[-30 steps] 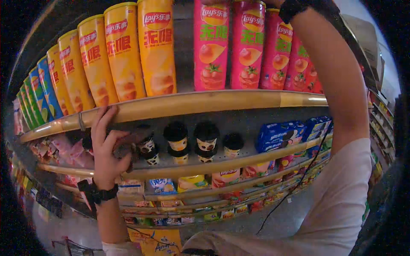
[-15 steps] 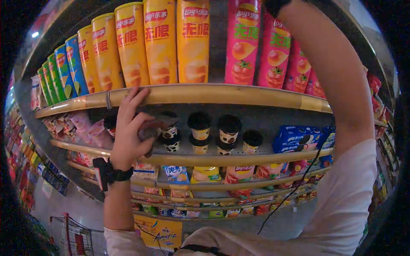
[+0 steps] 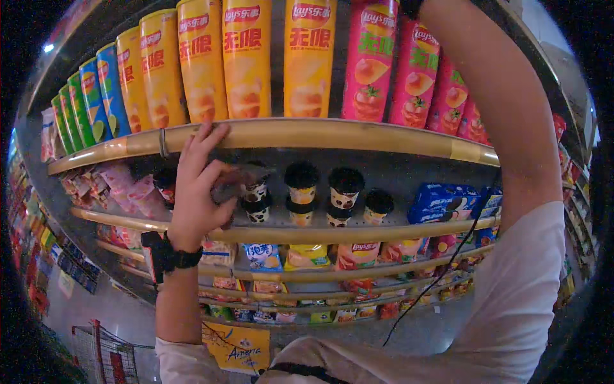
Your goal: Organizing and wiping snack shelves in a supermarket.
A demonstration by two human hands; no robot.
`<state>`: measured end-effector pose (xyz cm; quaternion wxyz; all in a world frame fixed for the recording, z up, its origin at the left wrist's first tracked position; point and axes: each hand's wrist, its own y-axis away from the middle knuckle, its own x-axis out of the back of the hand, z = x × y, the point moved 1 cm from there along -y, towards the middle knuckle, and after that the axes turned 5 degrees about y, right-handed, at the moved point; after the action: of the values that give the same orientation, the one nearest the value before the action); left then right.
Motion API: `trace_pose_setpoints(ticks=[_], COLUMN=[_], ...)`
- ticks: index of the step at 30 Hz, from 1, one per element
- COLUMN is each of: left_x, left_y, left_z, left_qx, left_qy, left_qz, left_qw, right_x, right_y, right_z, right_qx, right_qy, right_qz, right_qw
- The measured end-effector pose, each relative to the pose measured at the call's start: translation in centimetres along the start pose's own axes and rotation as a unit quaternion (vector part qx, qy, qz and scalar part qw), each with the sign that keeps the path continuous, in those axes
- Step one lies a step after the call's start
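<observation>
My left hand [image 3: 199, 185] is at the front edge of the upper shelf [image 3: 268, 134], some fingertips resting on the rail. Its thumb and forefinger curl round a dark, partly see-through thing [image 3: 233, 185] that is too dim to name. Behind it stand stacked dark-lidded snack cups [image 3: 257, 185]. My right forearm [image 3: 492, 83] reaches up past the top of the picture; the hand itself is out of sight. Near it stand pink chip canisters [image 3: 368, 70]. A yellow chip canister [image 3: 309, 64] stands upright just left of them, with a narrow gap to the other yellow canisters [image 3: 247, 64].
Blue and green canisters [image 3: 114, 89] continue leftward along the upper shelf. Blue snack boxes [image 3: 441, 203] lie on the shelf below, right of more cups [image 3: 343, 189]. Lower shelves hold bagged snacks [image 3: 307, 257]. A shopping cart [image 3: 105, 352] is at bottom left. A black cable [image 3: 441, 275] hangs by my right arm.
The rightmost yellow canister has shifted right, closer to the pink ones, leaving a gap on its left. The view has tilted slightly. My left hand keeps its place at the shelf rail.
</observation>
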<state>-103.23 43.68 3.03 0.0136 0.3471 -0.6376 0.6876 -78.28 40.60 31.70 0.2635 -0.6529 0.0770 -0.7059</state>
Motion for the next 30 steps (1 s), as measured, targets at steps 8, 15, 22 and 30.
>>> trace_pose_setpoints(ticks=[8,15,22,30], left_x=[-0.7,-0.6,-0.6,-0.7], left_y=[0.1,0.0,0.2,0.1], left_z=[-0.9,-0.5,-0.7,-0.8], left_qx=[-0.006,-0.007,-0.025,-0.021], left_qy=[-0.008,-0.014,-0.021,-0.021], left_qz=[0.003,0.006,0.016,0.009], left_qw=[1.0,1.0,0.999,1.0], right_x=[0.2,-0.7,-0.8,-0.8], right_y=[1.2,0.6,-0.4,-0.2], right_z=[-0.3,0.6,1.6,1.5], right_qx=[-0.018,0.002,0.054,0.004], right_qy=[-0.027,-0.037,0.026,0.021], right_qz=[-0.015,0.03,0.067,0.063], right_qw=[0.999,0.999,0.996,0.998])
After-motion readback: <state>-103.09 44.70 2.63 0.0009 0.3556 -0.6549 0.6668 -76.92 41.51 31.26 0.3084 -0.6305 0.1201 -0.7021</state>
